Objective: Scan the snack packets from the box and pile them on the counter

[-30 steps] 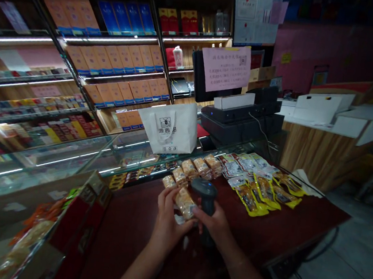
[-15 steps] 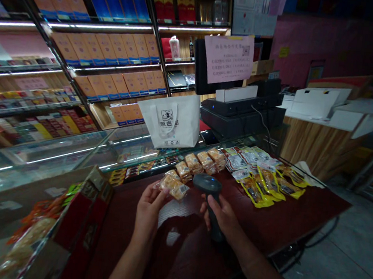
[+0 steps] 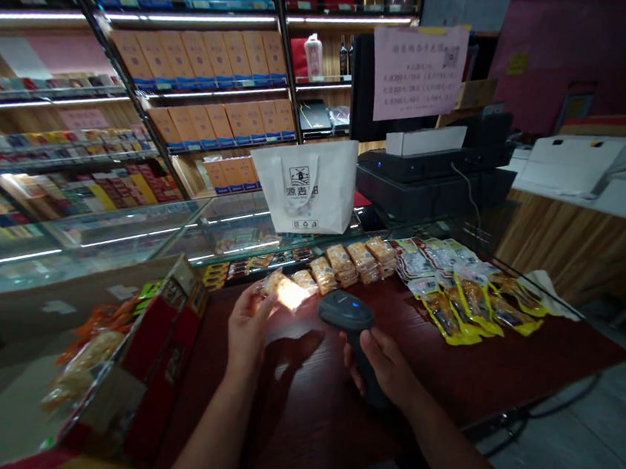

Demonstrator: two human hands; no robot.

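Observation:
My left hand (image 3: pixel 247 325) is closed on a clear-wrapped snack pack (image 3: pixel 278 287), held above the dark red tabletop (image 3: pixel 294 412). A bright patch of light falls on the pack's right side. In my right hand (image 3: pixel 380 365) is a dark grey barcode scanner (image 3: pixel 345 311), its head pointing left at the pack and a small blue light lit on top. Just beyond, similar wrapped snack packs (image 3: pixel 344 265) stand in a row. Yellow-edged food pouches (image 3: pixel 453 313) and silvery printed pouches (image 3: pixel 422 257) lie to the right of them.
A white tote bag (image 3: pixel 309 189) stands on the glass counter (image 3: pixel 181 213). Behind it are a monitor with a pink notice (image 3: pixel 416 74) and shelves of boxes (image 3: pixel 208 59). An open carton (image 3: pixel 162 338) holding bagged snacks is at left.
A bright scanner light now shines on the pack, which was unlit before. The pack has turned and shifted slightly up and left. My view has tilted down and moved left.

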